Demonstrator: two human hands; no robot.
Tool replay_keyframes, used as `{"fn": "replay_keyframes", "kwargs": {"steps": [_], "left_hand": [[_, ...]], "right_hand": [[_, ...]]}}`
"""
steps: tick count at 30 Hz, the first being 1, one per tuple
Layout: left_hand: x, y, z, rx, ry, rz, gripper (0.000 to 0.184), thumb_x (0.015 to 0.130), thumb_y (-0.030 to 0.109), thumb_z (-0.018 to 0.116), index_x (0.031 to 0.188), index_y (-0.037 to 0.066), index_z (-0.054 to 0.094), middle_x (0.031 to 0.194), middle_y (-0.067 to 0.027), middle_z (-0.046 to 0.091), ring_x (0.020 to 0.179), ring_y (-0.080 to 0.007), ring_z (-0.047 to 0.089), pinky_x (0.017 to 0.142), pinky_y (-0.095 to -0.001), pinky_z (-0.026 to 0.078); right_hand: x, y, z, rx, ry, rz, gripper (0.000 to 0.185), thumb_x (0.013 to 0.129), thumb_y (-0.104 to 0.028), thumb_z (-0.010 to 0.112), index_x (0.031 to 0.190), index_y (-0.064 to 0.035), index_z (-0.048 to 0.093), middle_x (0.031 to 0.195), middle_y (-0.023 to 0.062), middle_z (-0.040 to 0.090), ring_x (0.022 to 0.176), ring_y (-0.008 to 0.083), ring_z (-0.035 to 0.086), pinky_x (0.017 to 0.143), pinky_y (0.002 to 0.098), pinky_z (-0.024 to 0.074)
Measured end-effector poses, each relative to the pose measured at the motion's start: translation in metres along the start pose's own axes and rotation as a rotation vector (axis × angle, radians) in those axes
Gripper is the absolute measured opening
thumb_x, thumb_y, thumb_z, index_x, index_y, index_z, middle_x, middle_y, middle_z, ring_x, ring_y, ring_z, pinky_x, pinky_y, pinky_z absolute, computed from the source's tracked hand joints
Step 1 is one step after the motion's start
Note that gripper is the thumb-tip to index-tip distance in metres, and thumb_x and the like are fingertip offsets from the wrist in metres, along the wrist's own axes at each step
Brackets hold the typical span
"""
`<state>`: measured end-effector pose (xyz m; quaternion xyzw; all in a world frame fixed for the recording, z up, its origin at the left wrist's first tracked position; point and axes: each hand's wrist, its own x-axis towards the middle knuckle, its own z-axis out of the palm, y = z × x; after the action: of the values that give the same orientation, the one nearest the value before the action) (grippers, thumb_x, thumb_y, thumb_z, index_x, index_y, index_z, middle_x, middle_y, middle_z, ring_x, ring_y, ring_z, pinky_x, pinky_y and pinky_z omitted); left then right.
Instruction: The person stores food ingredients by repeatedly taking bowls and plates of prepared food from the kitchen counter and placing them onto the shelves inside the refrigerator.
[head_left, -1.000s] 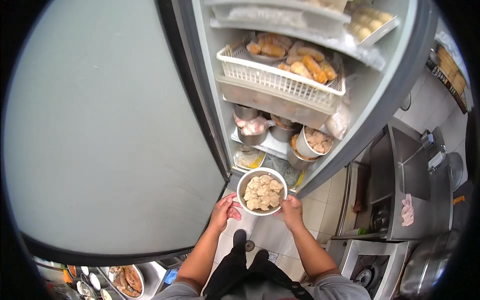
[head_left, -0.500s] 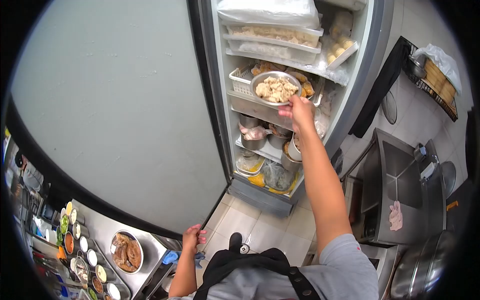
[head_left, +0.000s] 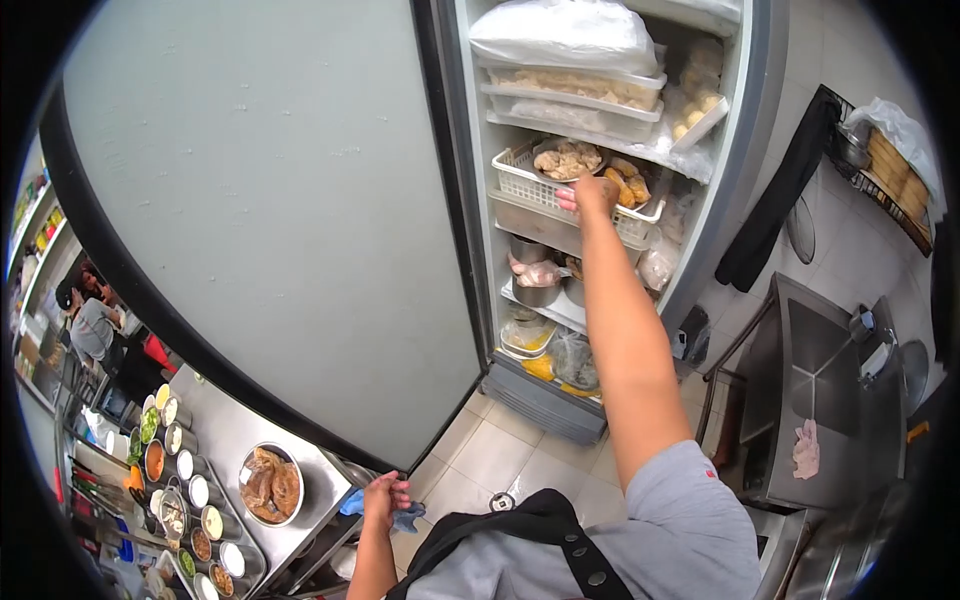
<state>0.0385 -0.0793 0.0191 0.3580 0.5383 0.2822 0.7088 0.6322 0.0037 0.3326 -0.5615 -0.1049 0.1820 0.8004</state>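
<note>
My right hand point(head_left: 592, 198) reaches into the open fridge and grips the near rim of a metal bowl of pale, lumpy food point(head_left: 567, 159). The bowl is at the left part of a white plastic basket point(head_left: 522, 184), beside orange-brown food pieces point(head_left: 628, 182). Whether its base rests on something is hidden. Near the lower edge of the fridge door point(head_left: 270, 200), my left hand point(head_left: 386, 497) holds nothing, with its fingers apart.
A steel counter point(head_left: 215, 410) at lower left carries a bowl of browned meat point(head_left: 271, 485) and several small containers. Two people point(head_left: 92, 325) are at far left. A steel sink point(head_left: 820, 360) stands right; stacked trays point(head_left: 575, 90) sit above the basket.
My right hand has carried the bowl up from in front of me into the fridge and further back into the basket. My left hand has let go and moved to the door's lower edge.
</note>
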Motion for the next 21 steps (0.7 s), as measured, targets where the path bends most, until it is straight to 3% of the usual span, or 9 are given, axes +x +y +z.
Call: {"fn": "replay_keyframes", "kwargs": {"steps": [5,7,9,11,14,16,18,19,21], "left_hand": [[-0.013,-0.009,-0.018,0.004,0.027,-0.050,0.030,0.090,0.021,0.049,0.111,0.000,0.053,0.083,-0.0136,0.065,0.051,-0.0174,0.058,0.044,-0.0296,0.051],[-0.016,-0.003,-0.023,0.016,0.004,-0.018,0.028,0.091,0.021,0.047,0.111,0.001,0.052,0.083,-0.0127,0.064,0.052,-0.0181,0.058,0.046,-0.0311,0.051],[-0.023,0.014,-0.018,0.016,0.055,0.262,0.027,0.091,0.020,0.051,0.112,0.002,0.051,0.084,-0.0120,0.064,0.054,-0.0157,0.057,0.047,-0.0278,0.050],[-0.039,0.043,-0.011,0.017,0.186,0.615,0.025,0.090,0.015,0.053,0.112,0.002,0.052,0.084,-0.0106,0.062,0.057,-0.0128,0.056,0.049,-0.0245,0.048],[-0.059,0.109,-0.010,0.050,0.490,1.050,0.030,0.091,0.013,0.049,0.118,0.001,0.051,0.080,-0.0061,0.057,0.059,-0.0085,0.051,0.053,-0.0209,0.043],[-0.058,0.146,-0.031,0.033,0.470,1.036,0.040,0.090,0.012,0.045,0.128,0.001,0.046,0.076,-0.0040,0.054,0.057,-0.0078,0.048,0.052,-0.0201,0.042],[-0.034,0.169,-0.060,0.082,0.264,0.860,0.050,0.086,0.009,0.041,0.135,-0.001,0.039,0.073,-0.0027,0.052,0.056,-0.0077,0.047,0.049,-0.0193,0.040],[-0.022,0.175,-0.068,0.136,0.232,0.827,0.051,0.084,0.008,0.041,0.134,-0.002,0.038,0.071,-0.0022,0.051,0.055,-0.0074,0.046,0.047,-0.0193,0.039],[-0.012,0.181,-0.073,0.206,0.182,0.809,0.053,0.083,0.008,0.042,0.134,-0.005,0.037,0.069,-0.0012,0.050,0.055,-0.0070,0.046,0.045,-0.0196,0.037]], "right_hand": [[-0.033,-0.001,-0.012,-0.109,-0.035,-0.040,0.043,0.091,-0.034,0.053,0.102,0.0078,0.051,0.089,0.0172,0.063,0.067,0.0261,0.067,0.049,0.0313,0.0534],[-0.050,0.000,-0.013,-0.067,-0.068,-0.043,0.041,0.091,-0.033,0.053,0.100,0.0064,0.052,0.086,0.0171,0.063,0.068,0.0254,0.067,0.048,0.0305,0.0528],[-0.068,0.013,-0.016,-0.060,-0.127,-0.117,0.038,0.091,-0.033,0.051,0.098,0.0037,0.054,0.084,0.0167,0.064,0.069,0.0242,0.067,0.047,0.0285,0.0513],[-0.108,0.043,-0.016,-0.052,-0.177,-0.123,0.029,0.090,-0.023,0.053,0.092,0.0054,0.057,0.077,0.0136,0.064,0.058,0.0202,0.065,0.040,0.0275,0.0490],[-0.178,0.151,-0.033,-0.276,-0.519,0.058,0.024,0.090,-0.020,0.049,0.094,0.0000,0.060,0.073,0.0108,0.065,0.057,0.0170,0.064,0.040,0.0280,0.0474],[-0.230,0.237,-0.061,-0.706,-0.772,0.259,0.021,0.087,-0.017,0.052,0.093,0.0018,0.061,0.068,0.0105,0.064,0.051,0.0153,0.060,0.039,0.0296,0.0470],[-0.283,0.328,-0.094,-0.914,-0.892,0.412,0.027,0.082,-0.026,0.062,0.084,0.0009,0.063,0.059,0.0098,0.062,0.046,0.0163,0.058,0.041,0.0306,0.0488],[-0.317,0.329,-0.103,-0.959,-0.917,0.515,0.029,0.082,-0.029,0.064,0.085,0.0006,0.063,0.062,0.0097,0.063,0.051,0.0163,0.061,0.043,0.0310,0.0501],[-0.364,0.360,-0.128,-1.008,-1.007,0.467,0.030,0.082,-0.029,0.063,0.087,0.0009,0.062,0.066,0.0101,0.064,0.055,0.0164,0.062,0.044,0.0308,0.0503]]}}
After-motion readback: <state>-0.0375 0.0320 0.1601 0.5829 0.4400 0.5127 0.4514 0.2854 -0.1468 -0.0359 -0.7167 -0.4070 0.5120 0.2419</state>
